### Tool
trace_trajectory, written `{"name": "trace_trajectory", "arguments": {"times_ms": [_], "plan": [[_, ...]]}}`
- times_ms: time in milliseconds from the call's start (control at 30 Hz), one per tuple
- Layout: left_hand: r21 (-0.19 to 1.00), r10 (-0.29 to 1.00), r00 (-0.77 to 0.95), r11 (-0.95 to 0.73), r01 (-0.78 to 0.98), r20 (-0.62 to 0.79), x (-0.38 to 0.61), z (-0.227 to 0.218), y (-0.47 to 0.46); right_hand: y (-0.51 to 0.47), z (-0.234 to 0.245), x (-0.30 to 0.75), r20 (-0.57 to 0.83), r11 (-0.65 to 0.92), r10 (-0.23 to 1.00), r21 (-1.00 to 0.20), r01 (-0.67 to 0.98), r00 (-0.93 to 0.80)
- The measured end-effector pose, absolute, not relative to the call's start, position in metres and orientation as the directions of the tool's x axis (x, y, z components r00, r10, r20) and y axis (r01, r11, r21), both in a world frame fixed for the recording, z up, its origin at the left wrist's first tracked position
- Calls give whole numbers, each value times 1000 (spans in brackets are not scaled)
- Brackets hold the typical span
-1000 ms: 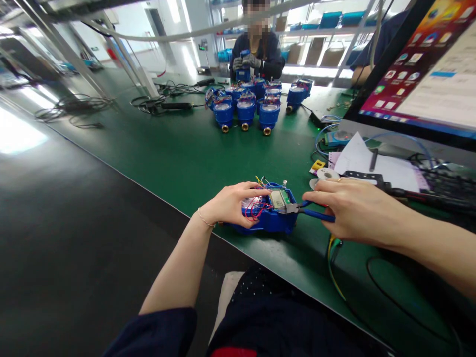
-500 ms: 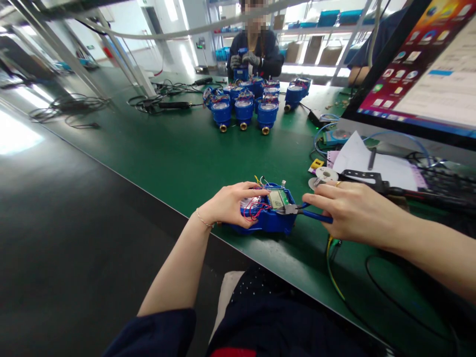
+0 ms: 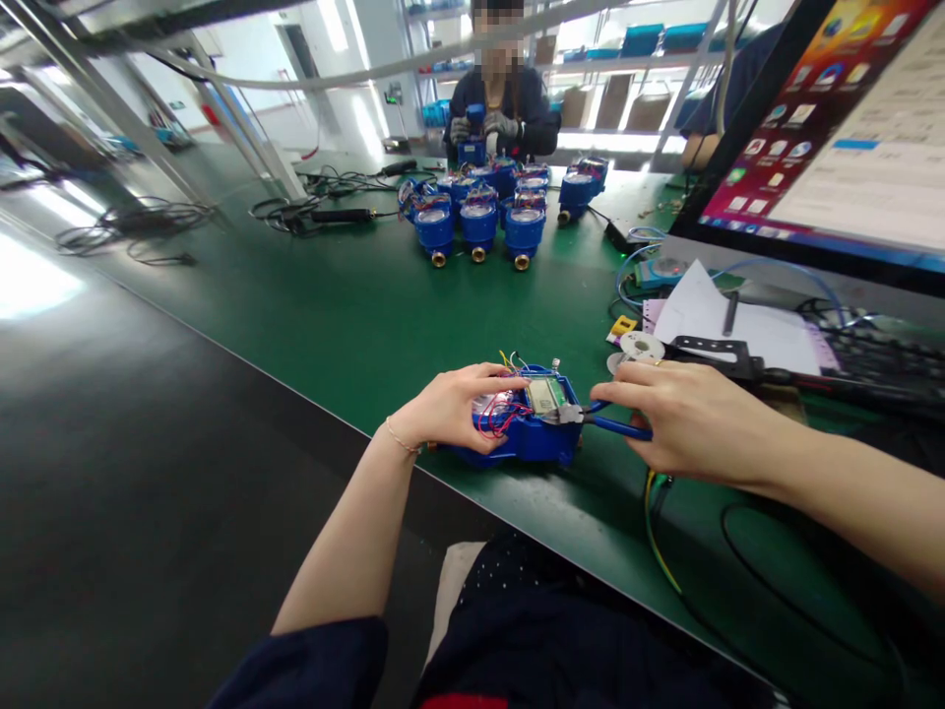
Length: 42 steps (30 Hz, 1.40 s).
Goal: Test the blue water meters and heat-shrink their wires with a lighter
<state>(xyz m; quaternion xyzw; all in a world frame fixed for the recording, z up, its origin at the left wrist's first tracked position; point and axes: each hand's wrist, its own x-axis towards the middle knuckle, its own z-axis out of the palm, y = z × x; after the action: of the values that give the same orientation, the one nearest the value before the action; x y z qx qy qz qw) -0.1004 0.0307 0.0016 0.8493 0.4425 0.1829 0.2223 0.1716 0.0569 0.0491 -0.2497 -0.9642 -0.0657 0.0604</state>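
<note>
A blue water meter (image 3: pixel 526 440) lies near the table's front edge, its electronics box uncovered. Inside the box a circuit board with a pale display (image 3: pixel 544 396) shows, and thin red wires (image 3: pixel 496 418) loop over the round dial end. My left hand (image 3: pixel 454 402) grips the meter at the dial end, with the index finger reaching to the board. In my right hand (image 3: pixel 675 418) is a pair of blue-handled cutting pliers (image 3: pixel 620 426). The plier jaws rest at the box's right rim; what lies between them is too small to tell.
Several blue meters (image 3: pixel 478 225) stand farther back, before a co-worker (image 3: pixel 502 98) whose gloved hands hold another. To the right are a monitor (image 3: pixel 812 148), papers (image 3: pixel 709 315), a white spool (image 3: pixel 641 345) and a black-handled tool (image 3: pixel 716 356). Cables (image 3: pixel 295 212) lie at the back left.
The camera view has shifted slightly. Both hands, the pliers and the meter keep nearly the same positions relative to each other.
</note>
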Motion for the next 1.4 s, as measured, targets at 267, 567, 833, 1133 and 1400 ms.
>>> {"name": "trace_trajectory", "arguments": {"times_ms": [267,567,833,1133,1400], "plan": [[548,832,543,-509,664,115,-101,1,31,60,51,169,84,858,505,60,510,-859],[552,835,540,-501,666,108,-100,2,31,60,61,163,3,854,513,98,511,-858],[539,836,539,-501,677,100,-99,3,31,52,63,160,-27,832,524,231,505,-851],[531,834,541,-508,678,107,-100,2,31,41,60,162,76,799,529,291,526,-845],[547,840,533,-494,676,100,-100,2,30,50,59,161,11,821,559,130,555,-829]]}}
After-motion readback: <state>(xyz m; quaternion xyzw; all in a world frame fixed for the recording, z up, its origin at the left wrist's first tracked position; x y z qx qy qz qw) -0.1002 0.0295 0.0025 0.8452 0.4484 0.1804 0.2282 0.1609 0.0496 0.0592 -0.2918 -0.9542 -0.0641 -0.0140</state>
